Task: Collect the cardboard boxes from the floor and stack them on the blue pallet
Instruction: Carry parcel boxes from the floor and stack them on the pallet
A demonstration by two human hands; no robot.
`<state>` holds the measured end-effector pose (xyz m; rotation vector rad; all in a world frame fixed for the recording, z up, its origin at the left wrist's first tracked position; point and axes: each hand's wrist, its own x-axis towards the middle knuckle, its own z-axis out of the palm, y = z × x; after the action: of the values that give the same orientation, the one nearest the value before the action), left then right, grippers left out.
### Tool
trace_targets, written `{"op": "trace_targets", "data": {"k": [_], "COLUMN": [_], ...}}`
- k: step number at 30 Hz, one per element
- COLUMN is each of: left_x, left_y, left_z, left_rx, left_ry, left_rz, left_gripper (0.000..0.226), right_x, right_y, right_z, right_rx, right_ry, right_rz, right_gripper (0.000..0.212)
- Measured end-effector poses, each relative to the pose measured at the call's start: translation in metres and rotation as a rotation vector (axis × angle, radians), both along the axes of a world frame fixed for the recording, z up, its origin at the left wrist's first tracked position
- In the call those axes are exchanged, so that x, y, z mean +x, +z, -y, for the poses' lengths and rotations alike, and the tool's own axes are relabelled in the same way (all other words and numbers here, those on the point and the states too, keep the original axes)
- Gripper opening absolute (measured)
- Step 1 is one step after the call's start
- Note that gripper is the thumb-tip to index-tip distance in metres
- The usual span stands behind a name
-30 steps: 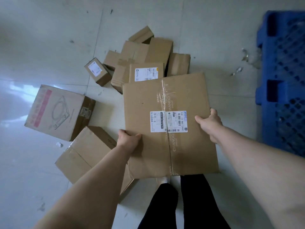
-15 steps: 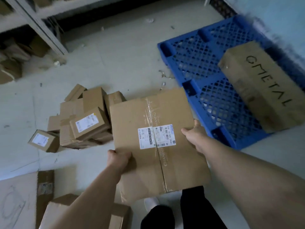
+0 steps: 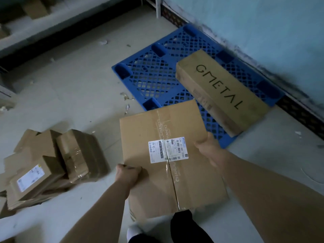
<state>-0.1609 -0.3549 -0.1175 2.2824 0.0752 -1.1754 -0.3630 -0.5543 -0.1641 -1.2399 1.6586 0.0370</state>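
I carry a large flat cardboard box with a white shipping label, held above the floor in front of me. My left hand grips its left edge and my right hand grips its right edge. The box's far corner overlaps the near edge of the blue pallet, which lies on the floor against the wall. A long cardboard box marked GMETAL lies across the pallet's right side.
A heap of several small cardboard boxes sits on the floor at the left. A pale blue wall runs behind the pallet. Metal shelving stands at the far left. My legs and shoe are below the box.
The view has swung right: the pallet and GMETAL box came toward the centre and nearer, the heap of small boxes slid left. Both hands keep their grip on the carried box.
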Motion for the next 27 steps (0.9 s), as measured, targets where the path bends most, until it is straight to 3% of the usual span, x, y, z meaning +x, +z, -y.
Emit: {"op": "trace_targets", "data": {"k": [11, 15, 21, 27], "left_x": [-0.002, 0.026, 0.089, 0.134], "left_y": [-0.002, -0.013, -0.04, -0.083], "left_z": [0.104, 0.14, 0.196, 0.253], "left_rx": [0.015, 0.015, 0.006, 0.049], "left_ry": [-0.101, -0.105, -0.036, -0.005], "left_rz": [0.024, 0.005, -0.049, -0.093], "left_gripper": [0.047, 0.047, 0.045, 0.049], "right_x": [-0.016, 0.012, 0.088, 0.147], "right_y": [0.013, 0.014, -0.005, -0.032], "right_z": [0.082, 0.119, 0.186, 0.245], "right_rx": [-0.025, -0.067, -0.084, -0.097], "right_ry": [-0.066, -0.066, 0.033, 0.06], "right_rz": [0.041, -0.012, -0.042, -0.198], "right_gripper": [0.067, 0.048, 0.05, 0.03]}}
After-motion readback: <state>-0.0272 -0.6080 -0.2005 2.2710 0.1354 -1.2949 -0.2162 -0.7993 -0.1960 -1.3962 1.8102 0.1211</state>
